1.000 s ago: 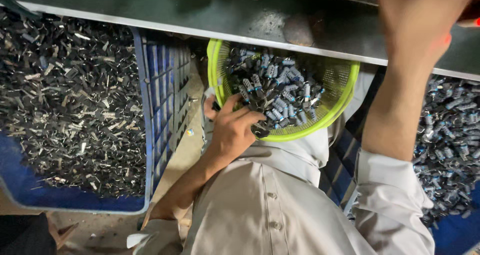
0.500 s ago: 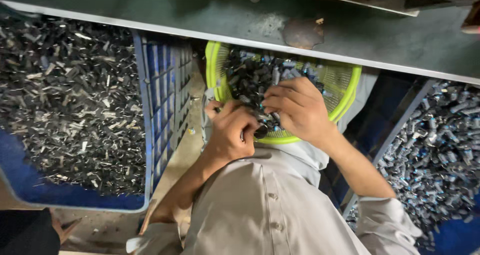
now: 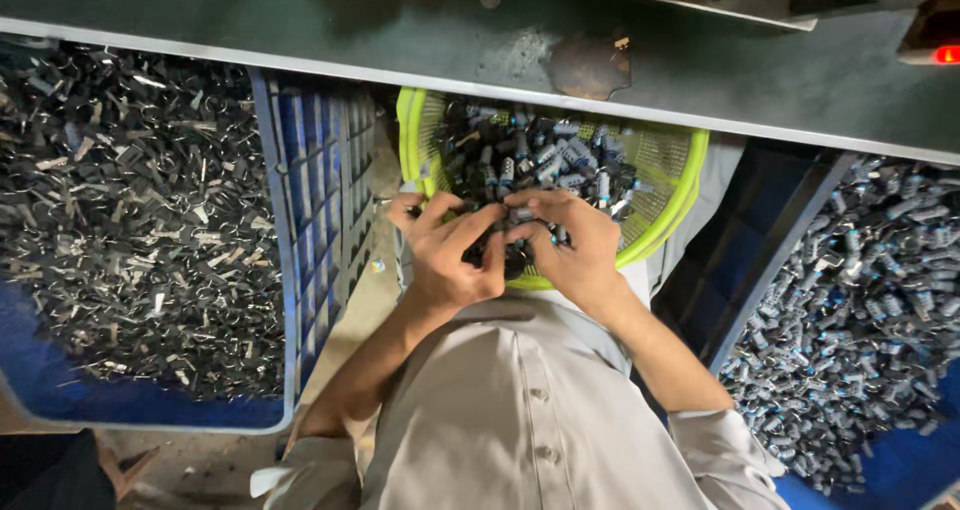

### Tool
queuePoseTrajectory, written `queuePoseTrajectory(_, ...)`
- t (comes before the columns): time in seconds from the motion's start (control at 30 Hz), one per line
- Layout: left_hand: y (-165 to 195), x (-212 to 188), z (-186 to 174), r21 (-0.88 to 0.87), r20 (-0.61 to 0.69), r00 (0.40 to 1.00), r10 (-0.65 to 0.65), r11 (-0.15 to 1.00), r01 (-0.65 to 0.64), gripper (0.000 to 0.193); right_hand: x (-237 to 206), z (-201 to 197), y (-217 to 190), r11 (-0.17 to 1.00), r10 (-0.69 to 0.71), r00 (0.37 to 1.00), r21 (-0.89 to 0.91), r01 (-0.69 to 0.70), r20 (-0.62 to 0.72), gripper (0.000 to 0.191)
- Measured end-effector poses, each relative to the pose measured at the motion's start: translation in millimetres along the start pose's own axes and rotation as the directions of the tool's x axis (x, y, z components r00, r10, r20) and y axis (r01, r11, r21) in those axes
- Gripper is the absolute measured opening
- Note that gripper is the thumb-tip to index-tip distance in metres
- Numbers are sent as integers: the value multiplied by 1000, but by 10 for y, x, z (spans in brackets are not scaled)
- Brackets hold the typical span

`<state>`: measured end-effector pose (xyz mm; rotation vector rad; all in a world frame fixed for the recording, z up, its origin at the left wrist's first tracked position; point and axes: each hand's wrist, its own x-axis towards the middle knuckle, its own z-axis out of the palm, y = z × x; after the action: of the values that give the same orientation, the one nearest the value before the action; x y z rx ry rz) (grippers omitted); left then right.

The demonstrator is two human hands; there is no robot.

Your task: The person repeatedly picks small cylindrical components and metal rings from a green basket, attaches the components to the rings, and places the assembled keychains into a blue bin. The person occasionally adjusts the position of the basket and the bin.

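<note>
A lime-green mesh basket (image 3: 672, 208) rests on my lap, filled with several small dark cylindrical metal parts (image 3: 545, 155). Both hands meet at its near rim. My left hand (image 3: 450, 255) and my right hand (image 3: 570, 245) are closed together around a small dark part (image 3: 510, 257) between the fingertips. The part is mostly hidden by my fingers.
A blue plastic crate (image 3: 310, 210) at the left holds a heap of thin dark metal clips (image 3: 130, 210). Another blue crate at the right holds dark cylindrical parts (image 3: 860, 310). A grey-green machine table edge (image 3: 300, 30) runs across the top, with a red light (image 3: 945, 55) at its right.
My right arm came down from the upper right into the basket. Both hands now meet at the basket's near rim on a small part.
</note>
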<state>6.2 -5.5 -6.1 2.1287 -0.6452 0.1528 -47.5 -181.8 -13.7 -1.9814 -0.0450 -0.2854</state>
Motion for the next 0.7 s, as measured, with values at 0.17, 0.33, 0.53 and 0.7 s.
queuePoseTrajectory(0.17,-56,64,-104,-166,112,991,-79,981,97,17,209,-119,72,934,-340,936,-79,348,92,26)
queuePoseTrajectory(0.33,-100,81,-162,-261,260,939,-225,920,293,29,528,-299,41,909,-416,904,53,412,97,25)
queuePoseTrajectory(0.53,-185,56,-120,-366,294,896,-333,826,428,30,1277,-872,-81,814,-581,772,-183,552,-258,38)
queuePoseTrajectory(0.7,-221,54,-217,-515,379,877,-296,720,466,24,1728,-1190,359,748,-450,844,-639,178,-292,34)
